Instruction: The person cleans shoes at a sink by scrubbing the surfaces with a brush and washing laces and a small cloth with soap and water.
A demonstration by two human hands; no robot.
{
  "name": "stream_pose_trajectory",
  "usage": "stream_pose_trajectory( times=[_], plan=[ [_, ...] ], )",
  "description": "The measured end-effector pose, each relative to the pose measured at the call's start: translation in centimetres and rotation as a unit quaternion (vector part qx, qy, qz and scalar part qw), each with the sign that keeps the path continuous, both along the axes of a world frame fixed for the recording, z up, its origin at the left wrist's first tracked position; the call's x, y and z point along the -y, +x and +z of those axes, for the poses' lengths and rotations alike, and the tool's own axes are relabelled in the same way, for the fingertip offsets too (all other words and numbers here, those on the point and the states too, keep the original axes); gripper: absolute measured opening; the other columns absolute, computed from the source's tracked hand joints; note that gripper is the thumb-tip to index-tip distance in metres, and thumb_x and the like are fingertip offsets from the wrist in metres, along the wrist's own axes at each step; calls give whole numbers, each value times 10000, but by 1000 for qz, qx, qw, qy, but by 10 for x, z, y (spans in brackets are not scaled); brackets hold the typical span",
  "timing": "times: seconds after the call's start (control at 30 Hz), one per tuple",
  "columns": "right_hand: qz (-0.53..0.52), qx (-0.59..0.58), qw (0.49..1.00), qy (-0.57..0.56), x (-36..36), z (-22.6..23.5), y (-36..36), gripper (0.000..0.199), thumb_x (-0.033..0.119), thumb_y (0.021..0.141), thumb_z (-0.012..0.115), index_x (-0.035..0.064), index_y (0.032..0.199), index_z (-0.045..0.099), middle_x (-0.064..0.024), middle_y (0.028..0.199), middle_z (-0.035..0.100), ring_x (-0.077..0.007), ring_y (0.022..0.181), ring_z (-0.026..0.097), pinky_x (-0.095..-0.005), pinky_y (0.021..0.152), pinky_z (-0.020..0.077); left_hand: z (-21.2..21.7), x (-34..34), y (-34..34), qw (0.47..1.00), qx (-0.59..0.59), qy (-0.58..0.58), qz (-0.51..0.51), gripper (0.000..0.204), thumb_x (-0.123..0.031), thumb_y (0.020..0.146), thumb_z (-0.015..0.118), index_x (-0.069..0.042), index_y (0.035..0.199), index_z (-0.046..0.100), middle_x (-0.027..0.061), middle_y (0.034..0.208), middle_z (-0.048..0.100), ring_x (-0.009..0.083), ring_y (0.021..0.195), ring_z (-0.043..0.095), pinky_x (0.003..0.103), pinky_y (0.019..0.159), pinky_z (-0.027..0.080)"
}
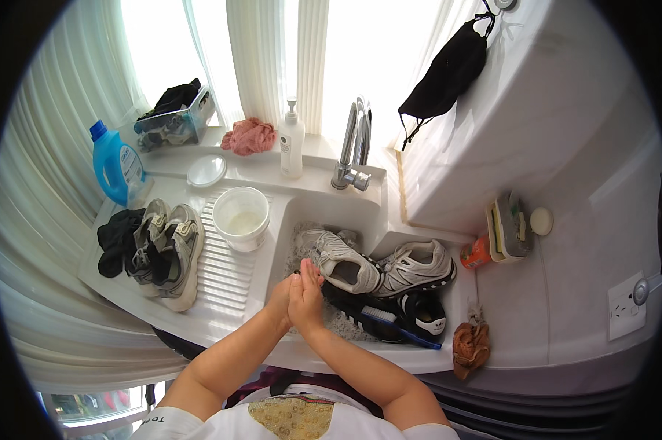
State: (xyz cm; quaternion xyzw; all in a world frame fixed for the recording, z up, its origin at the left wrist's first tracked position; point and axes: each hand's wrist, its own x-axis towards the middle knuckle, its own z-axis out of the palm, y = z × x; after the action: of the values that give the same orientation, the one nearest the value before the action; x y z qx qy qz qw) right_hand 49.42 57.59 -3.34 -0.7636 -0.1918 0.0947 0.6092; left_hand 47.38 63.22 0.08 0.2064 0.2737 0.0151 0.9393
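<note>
My left hand (279,299) and my right hand (306,295) are pressed palm to palm over the front left of the white sink basin (378,209). The right fingers lie straight; the left ones are partly hidden against them. I make out nothing held between them. Just beyond my fingertips lies a grey-white sneaker (345,268) in the basin. A second grey-white sneaker (417,268) sits to its right. Below them are black shoes with white stripes (424,312), and a blue scrub brush (400,328) rests across them. Foamy grey water (343,323) shows around the shoes.
Left of the basin, a white tub (241,220) stands on the ribbed drainboard (228,286), beside grey sneakers (173,253) and a blue bottle (116,165). Behind are a pump bottle (291,143), pink cloth (249,137) and chrome faucet (354,147). A brown cloth (471,346) hangs at right.
</note>
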Motion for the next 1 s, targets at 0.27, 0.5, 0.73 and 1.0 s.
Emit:
stream_pose_trajectory(
  times=[0.27,0.5,0.73,1.0],
  plan=[
    [-34,33,998,-40,-14,-4,-24,546,324,936,351,57,1389,204,-174,1457,54,-327,1344,-11,-449,1082,37,-4,-6,7,1000,-6,-6,2,365,-239,954,362,-46,1263,388,98,1201,503,227,1090,504,337,866,444],
    [-12,69,998,-1,9,29,5,483,168,883,405,-73,1299,358,-261,1413,219,-368,1329,194,-401,1087,161,-11,-7,-1,996,38,10,-78,347,-240,959,319,-55,1216,460,88,1144,526,183,1018,518,320,869,438],
    [-60,7,998,-27,6,30,30,482,161,883,394,-67,1306,352,-250,1421,213,-357,1337,178,-393,1089,148,11,8,-7,996,47,12,-78,373,-253,952,348,-68,1271,405,49,1221,504,178,1104,486,337,915,407],
    [21,25,999,-11,3,30,0,472,154,886,394,-68,1301,361,-245,1429,200,-375,1339,161,-413,1092,125,-5,-4,-2,998,64,-16,-17,328,-237,954,366,-67,1219,458,63,1166,518,175,1027,515,296,880,434]
  ],
)
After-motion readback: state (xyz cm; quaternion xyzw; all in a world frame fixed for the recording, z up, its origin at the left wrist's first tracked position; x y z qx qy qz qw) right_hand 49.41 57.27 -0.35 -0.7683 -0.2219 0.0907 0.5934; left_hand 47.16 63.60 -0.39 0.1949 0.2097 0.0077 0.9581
